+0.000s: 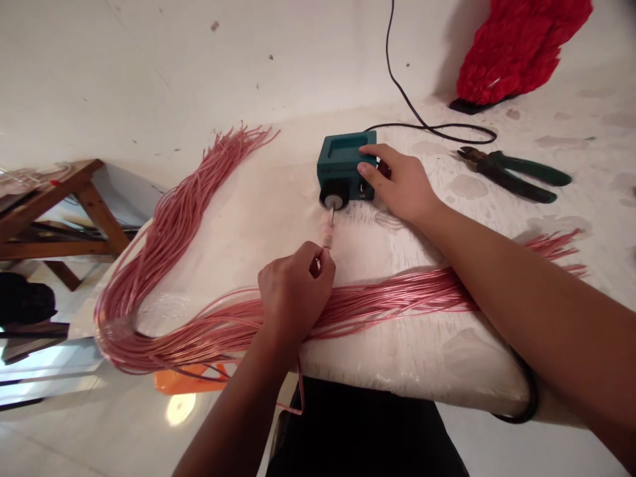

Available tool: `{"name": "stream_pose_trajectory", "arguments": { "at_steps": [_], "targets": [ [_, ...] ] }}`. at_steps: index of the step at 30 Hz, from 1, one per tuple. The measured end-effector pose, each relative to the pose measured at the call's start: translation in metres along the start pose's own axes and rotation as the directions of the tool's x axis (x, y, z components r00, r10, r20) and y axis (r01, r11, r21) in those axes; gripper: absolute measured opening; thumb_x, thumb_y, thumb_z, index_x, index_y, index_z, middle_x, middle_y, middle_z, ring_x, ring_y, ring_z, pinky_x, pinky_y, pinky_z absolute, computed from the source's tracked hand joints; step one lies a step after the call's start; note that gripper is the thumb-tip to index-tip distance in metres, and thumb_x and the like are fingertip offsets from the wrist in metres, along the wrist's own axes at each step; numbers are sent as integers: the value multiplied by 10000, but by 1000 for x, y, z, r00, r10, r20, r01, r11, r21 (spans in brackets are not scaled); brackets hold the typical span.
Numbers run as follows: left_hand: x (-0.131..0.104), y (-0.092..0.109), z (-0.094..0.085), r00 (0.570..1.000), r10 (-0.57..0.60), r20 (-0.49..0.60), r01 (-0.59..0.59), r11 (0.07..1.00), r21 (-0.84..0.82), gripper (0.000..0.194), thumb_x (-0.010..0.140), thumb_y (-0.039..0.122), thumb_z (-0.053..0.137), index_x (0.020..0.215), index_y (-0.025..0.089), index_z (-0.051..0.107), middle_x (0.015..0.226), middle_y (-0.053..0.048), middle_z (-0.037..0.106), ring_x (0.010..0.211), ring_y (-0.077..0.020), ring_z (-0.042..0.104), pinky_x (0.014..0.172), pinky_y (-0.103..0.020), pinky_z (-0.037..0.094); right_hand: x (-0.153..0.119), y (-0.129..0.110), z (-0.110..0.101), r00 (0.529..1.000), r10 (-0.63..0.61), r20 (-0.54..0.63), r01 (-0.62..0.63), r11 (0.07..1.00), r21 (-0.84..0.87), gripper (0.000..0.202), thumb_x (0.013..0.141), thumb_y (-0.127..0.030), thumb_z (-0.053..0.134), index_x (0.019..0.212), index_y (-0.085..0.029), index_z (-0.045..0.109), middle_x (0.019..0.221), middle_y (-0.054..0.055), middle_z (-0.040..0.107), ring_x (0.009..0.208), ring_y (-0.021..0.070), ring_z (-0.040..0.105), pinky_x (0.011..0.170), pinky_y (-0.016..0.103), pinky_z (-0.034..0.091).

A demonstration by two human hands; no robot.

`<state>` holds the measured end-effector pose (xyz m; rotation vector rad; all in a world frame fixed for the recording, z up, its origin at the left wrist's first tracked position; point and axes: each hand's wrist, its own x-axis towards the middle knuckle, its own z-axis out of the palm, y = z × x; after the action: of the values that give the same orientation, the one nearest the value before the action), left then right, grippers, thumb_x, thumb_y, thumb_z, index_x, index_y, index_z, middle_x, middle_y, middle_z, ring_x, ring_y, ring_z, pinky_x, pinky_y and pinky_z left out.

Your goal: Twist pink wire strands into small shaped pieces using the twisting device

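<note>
A small teal machine [346,162] stands on the table, with a round spindle and a thin shaft facing me. My right hand [397,179] rests on its right side, thumb and fingers apart. Just below the shaft, my left hand [298,285] is closed in a pinch on a pink wire [326,250]; a pale, blurred coil lies between the fingertips and the spindle. Under my left hand runs a long bundle of pink wires [387,298], which bends round at the left side of the table.
Green-handled pliers [517,173] lie at the right. A black cable [412,109] loops behind the machine. Red material [517,56] stands at the back right. A wooden frame [94,205] is at the left, and something orange [183,379] is below the table's front edge.
</note>
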<state>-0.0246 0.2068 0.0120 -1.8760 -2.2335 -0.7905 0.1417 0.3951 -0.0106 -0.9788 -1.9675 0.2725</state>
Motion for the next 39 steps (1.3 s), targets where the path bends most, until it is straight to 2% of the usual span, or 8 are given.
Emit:
{"name": "stream_pose_trajectory", "arguments": {
  "at_steps": [19,31,39],
  "targets": [
    [-2,-4,0,999,36,-24,-37,998,-45,177,839,277,599,702,188,667,519,43,556,479,-86,453,555,-237,309,0,-2,0,997,72,-5,-71,990,121,418,936,-517,554,1218,-231,669,703,8,591,673,194,591,693,370,504],
    [-1,-5,-4,1000,28,4,-27,997,-74,172,833,269,606,692,188,664,509,47,549,470,-82,452,542,-233,313,0,-5,-1,994,104,20,-105,992,75,418,943,-471,551,1266,-225,653,729,17,602,696,208,601,725,389,502],
    [-6,-7,-12,998,61,-27,-64,989,-134,151,817,237,621,679,183,648,498,62,505,457,-71,430,515,-227,325,-1,-3,-1,997,80,6,-80,995,66,448,944,-529,521,1247,-227,653,720,15,606,690,203,595,706,377,504]
  ]
}}
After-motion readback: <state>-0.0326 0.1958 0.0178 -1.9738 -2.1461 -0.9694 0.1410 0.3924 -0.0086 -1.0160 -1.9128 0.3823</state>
